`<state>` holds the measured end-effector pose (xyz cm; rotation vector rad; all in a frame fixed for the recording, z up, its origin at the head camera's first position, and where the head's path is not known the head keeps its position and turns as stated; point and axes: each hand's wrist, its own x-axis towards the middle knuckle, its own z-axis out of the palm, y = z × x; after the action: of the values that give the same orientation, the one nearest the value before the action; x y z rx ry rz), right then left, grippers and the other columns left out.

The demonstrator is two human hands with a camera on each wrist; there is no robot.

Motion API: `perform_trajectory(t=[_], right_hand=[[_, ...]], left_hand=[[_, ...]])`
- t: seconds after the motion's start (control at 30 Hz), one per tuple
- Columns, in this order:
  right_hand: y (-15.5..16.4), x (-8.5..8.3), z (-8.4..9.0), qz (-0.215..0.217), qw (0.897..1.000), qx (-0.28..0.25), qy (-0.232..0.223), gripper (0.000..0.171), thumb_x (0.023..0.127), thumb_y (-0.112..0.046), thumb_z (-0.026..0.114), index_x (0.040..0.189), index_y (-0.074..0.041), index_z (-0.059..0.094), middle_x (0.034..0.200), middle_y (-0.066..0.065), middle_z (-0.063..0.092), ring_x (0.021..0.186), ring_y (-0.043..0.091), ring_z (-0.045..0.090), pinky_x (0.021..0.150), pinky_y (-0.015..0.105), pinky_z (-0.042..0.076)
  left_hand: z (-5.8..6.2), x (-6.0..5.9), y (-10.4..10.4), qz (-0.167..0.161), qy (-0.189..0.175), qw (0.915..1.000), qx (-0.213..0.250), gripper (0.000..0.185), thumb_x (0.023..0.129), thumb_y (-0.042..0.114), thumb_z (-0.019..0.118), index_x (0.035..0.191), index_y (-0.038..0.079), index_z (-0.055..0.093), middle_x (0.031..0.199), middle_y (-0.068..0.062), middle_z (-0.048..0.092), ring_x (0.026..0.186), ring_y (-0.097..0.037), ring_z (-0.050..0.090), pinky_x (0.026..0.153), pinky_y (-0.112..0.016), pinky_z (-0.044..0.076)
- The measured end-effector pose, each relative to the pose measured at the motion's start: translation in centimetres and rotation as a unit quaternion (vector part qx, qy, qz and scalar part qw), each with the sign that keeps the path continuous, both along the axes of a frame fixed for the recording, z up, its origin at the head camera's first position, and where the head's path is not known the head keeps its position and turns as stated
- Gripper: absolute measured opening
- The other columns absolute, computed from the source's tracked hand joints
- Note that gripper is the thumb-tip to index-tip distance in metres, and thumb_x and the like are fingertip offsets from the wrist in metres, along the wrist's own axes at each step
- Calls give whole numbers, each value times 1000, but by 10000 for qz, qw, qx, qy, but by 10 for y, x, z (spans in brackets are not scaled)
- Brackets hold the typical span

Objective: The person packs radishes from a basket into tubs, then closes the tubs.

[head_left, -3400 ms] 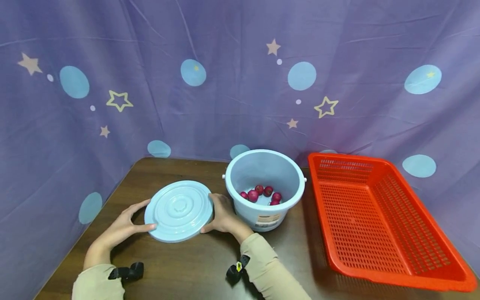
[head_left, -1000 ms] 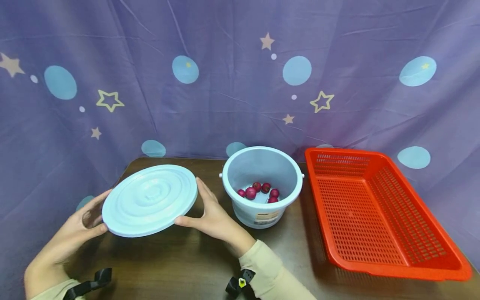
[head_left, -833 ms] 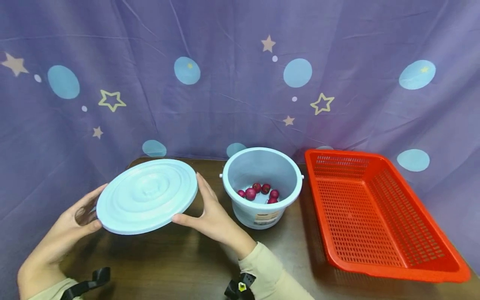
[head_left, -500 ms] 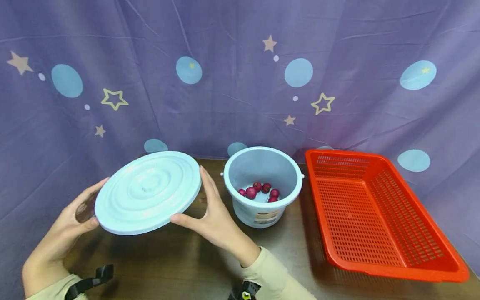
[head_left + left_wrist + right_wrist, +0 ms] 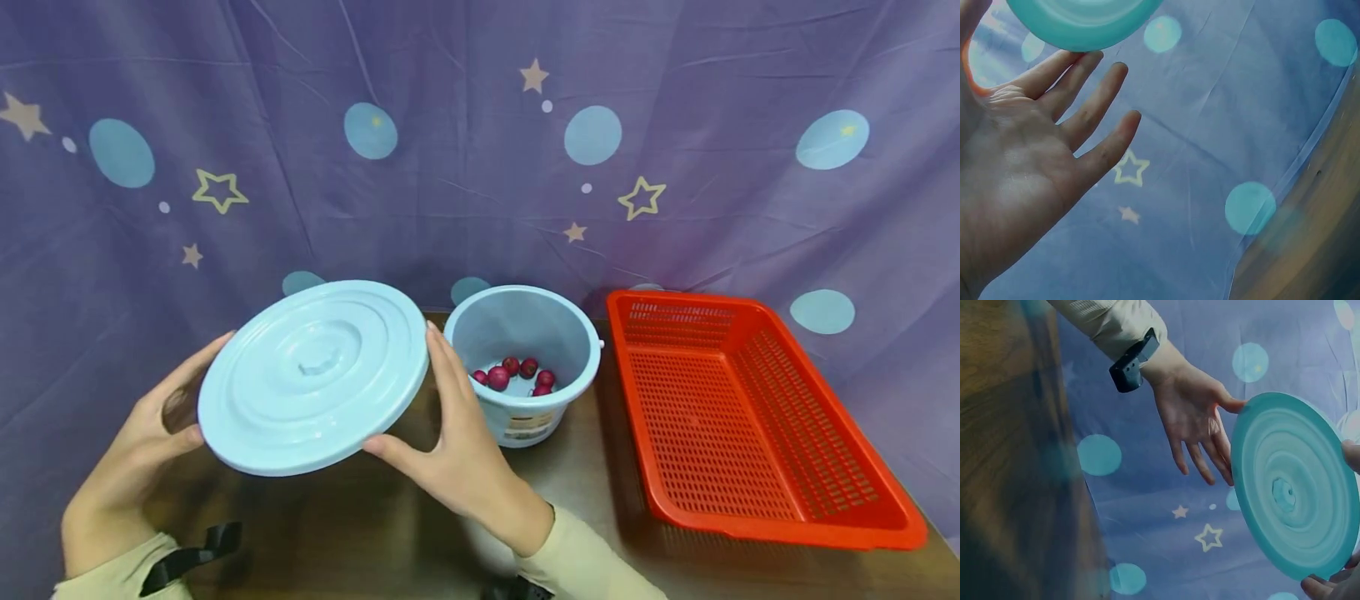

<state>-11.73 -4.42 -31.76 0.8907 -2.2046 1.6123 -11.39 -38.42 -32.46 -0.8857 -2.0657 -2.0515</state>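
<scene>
Left hand [image 5: 1029, 169], fingers spread, touches the blue lid's [image 5: 1082, 22] rim before starry cloth [image 5: 1222, 125].

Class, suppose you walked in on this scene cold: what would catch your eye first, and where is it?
First, the pale blue lid, held tilted above the table between the left hand and right hand. Then the bright red basket at the right, and the open blue bucket mid-table with small red fruits inside.

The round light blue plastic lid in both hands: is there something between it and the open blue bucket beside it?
Nothing visible. The round light blue plastic lid is held in the air between the left hand and right hand. The open blue bucket, holding small red fruits, stands just right of it, only the right hand's fingers between.
</scene>
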Motion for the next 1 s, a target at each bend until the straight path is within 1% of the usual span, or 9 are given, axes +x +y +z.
perform_trajectory(t=[0.1, 0.13, 0.23, 0.4, 0.6, 0.67, 0.8, 0.9, 1.0], right_hand=[[12, 0, 0, -88, 9998, -23, 172, 97, 88, -67, 58, 160, -19, 15, 163, -3, 16, 148, 19, 17, 116, 51, 24], [16, 0, 0, -128, 9997, -19, 230, 97, 88, -69, 56, 160, -18, 16, 163, -2, 17, 148, 20, 17, 116, 51, 24], [30, -1, -1, -308, 9988, 35, 387, 101, 86, -71, 55, 160, -15, 16, 163, 0, 18, 148, 22, 18, 115, 52, 25], [54, -5, -8, -673, 9959, 64, 604, 105, 84, -74, 56, 159, -10, 19, 161, 4, 23, 145, 25, 22, 113, 55, 22], [76, -8, -14, -971, 9939, 195, 480, 108, 81, -76, 57, 158, -9, 22, 160, 3, 26, 142, 24, 24, 111, 48, 27], [83, -9, -15, -1000, 9940, 190, 400, 110, 79, -77, 59, 158, -11, 21, 160, 2, 26, 143, 23, 23, 111, 48, 26], [96, -10, -17, -1084, 9935, 159, 306, 113, 74, -78, 63, 159, -16, 21, 160, 1, 26, 143, 26, 22, 112, 54, 20], [106, -11, -19, -1205, 9922, 215, 254, 114, 73, -77, 65, 159, -15, 22, 160, 3, 27, 143, 29, 21, 113, 58, 14], [115, -12, -20, -1364, 9899, 354, 168, 115, 73, -77, 65, 159, -14, 23, 160, 7, 27, 143, 30, 20, 113, 60, 13]], left_hand=[[4, -4, 12, -24, 73, 10000, -6, 78, 92, 2, 67, 154, -7, 21, 156, -15, 34, 136, -21, 39, 101, -21, 37], [5, -6, 18, 22, 44, 10000, -52, 78, 92, 2, 68, 154, -6, 22, 157, -14, 34, 137, -19, 38, 102, -21, 37], [4, -12, 36, 34, -21, 9999, -135, 80, 91, 6, 70, 155, -2, 23, 157, -13, 32, 137, -19, 39, 102, -21, 37], [-4, -24, 65, 123, -143, 9992, -365, 84, 89, 15, 75, 156, 4, 26, 158, -11, 32, 138, -18, 38, 105, -21, 36], [-7, -33, 91, 251, -60, 9993, -268, 87, 86, 24, 79, 156, 6, 30, 159, -10, 31, 142, -17, 34, 108, -22, 32], [-8, -36, 99, 280, 11, 9992, -282, 87, 86, 27, 79, 155, 7, 31, 159, -10, 31, 141, -18, 35, 108, -22, 32], [-13, -41, 114, 379, 130, 9981, -460, 86, 85, 31, 80, 155, 9, 34, 159, -9, 31, 142, -20, 33, 109, -24, 32], [-16, -45, 124, 576, 88, 9960, -673, 84, 84, 30, 80, 154, 14, 37, 159, -5, 33, 144, -19, 30, 112, -34, 27], [-19, -48, 134, 794, 13, 9939, -767, 80, 84, 30, 81, 152, 18, 41, 157, -1, 37, 141, -17, 35, 110, -44, 27]])
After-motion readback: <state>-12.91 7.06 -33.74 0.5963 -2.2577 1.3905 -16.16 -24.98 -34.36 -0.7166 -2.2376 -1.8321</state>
